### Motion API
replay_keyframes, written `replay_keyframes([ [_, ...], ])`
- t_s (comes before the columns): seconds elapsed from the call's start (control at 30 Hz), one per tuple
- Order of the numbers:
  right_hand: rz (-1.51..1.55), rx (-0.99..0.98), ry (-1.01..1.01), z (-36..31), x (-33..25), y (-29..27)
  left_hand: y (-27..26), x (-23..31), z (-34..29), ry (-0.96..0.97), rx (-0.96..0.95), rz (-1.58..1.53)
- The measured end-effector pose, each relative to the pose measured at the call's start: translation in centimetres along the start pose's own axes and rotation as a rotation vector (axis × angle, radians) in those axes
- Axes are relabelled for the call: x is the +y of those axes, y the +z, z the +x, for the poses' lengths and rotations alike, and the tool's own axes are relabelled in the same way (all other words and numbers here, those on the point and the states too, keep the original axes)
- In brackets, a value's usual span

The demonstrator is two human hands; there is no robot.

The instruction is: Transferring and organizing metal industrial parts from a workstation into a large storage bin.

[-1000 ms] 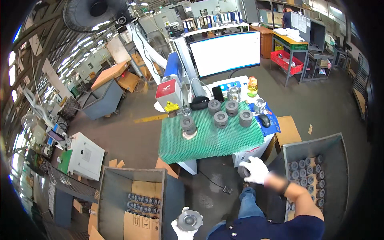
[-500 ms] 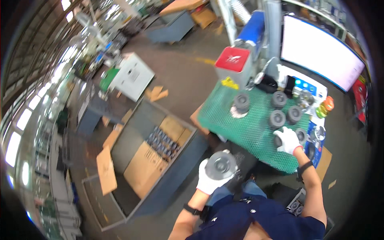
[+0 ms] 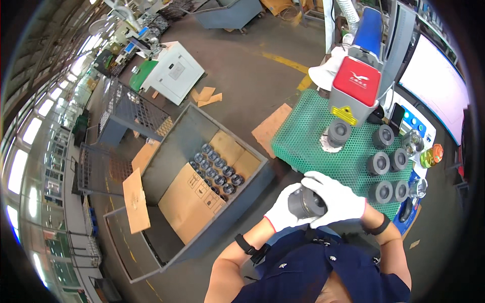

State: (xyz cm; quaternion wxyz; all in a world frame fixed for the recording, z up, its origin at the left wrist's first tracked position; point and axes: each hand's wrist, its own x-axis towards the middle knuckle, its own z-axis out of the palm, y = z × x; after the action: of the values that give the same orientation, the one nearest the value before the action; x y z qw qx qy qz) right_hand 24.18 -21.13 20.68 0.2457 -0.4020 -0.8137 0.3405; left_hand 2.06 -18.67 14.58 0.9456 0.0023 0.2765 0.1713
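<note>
Both gloved hands hold a dark grey piston in front of my body, tilted so its ringed side shows. My left hand cups it from the left, fingers closed around it. My right hand wraps it from the right, its fingers over the top; they hide part of the piston. Beyond my hands, a green mesh mat covers the bench. Several similar pistons stand on its right side. Another piston stands on a pale round spot under a red-topped machine head.
A grey metal bin to the left holds cardboard sheets and rows of pistons. At the right are a monitor, a control panel and an orange-and-green container. A white cabinet stands farther off.
My right hand has left a piston on the mat and come left onto the piston in my left hand. That piston has moved right and tilted. The view has shifted.
</note>
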Motion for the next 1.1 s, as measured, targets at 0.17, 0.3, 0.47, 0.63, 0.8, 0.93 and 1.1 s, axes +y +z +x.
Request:
replay_keyframes([
  [0.17,0.209,0.145,0.117,5.8,2.8,4.6,-3.2,6.3,0.4,-0.143,-0.021,-0.143],
  [0.3,0.494,0.271,0.332,6.8,3.6,6.1,-7.4,11.1,1.0,-0.403,-0.377,-0.021],
  [0.47,1.427,0.819,0.648,3.9,4.7,9.8,-6.2,16.7,3.8,0.209,0.374,1.883],
  [0.63,1.599,1.051,0.733,-0.8,6.5,13.1,-2.2,17.9,12.2,0.94,0.288,2.302],
  [0.8,1.589,1.132,0.772,-3.2,6.6,12.7,6.3,14.1,22.7,0.8,-0.12,2.381],
  [0.93,1.552,1.104,0.794,-3.8,6.4,10.3,1.2,13.7,29.6,0.774,-0.234,1.965],
  [1.1,1.27,1.115,0.862,-4.4,10.4,8.9,-3.4,15.1,30.5,0.704,0.006,1.609],
])
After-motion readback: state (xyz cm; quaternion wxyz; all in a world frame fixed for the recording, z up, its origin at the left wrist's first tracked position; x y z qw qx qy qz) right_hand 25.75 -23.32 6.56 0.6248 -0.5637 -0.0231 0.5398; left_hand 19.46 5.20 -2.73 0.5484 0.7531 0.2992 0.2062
